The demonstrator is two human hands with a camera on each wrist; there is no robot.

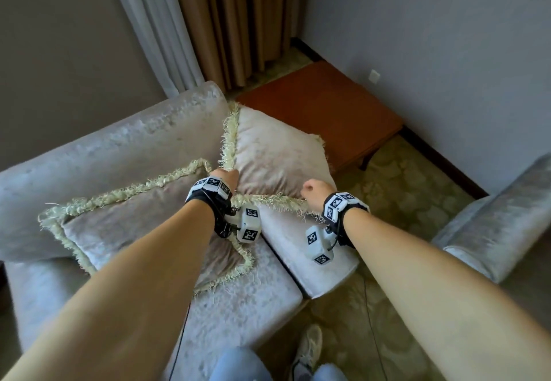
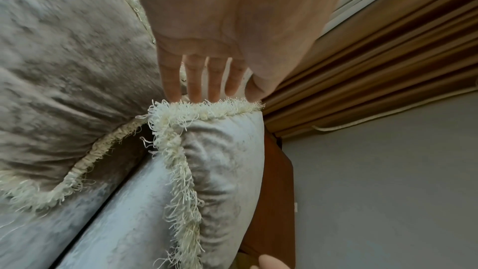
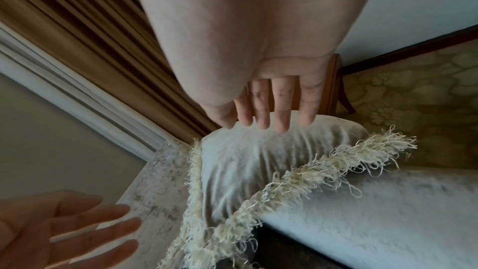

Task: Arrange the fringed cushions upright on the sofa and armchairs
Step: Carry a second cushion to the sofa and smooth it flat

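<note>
- Fringed cushion (image 1: 277,154) – pale pinkish-grey velvet, cream shaggy fringe round the edges, propped on end at the right end of the sofa (image 1: 125,142), leaning twd the backrest corner.
- Fabric looks crinkled & sheeny in both wrist views; fringe strands long, loose, a bit tangled.
- Left hand (image 1: 228,175) at the cushion's near-left corner; fingers (image 2: 194,81) straight, slightly apart, tips reaching down behind the fringe edge – not curled round it.
- Right hand (image 1: 316,191) at the near-right side, just above the lower fringe; from the head view it reads like a fist, but the right wrist view shows fingers (image 3: 282,109) straight, close together, tips on the cushion's top bulge.
- Second cushion (image 1: 143,219) – same fabric & fringe, lies tilted on the seat w/ its far edge against the backrest, under the left forearm.
- Beyond the sofa end: brown wooden side table (image 1: 322,112), brown curtain (image 1: 238,23), patterned carpet (image 1: 402,201).
</note>
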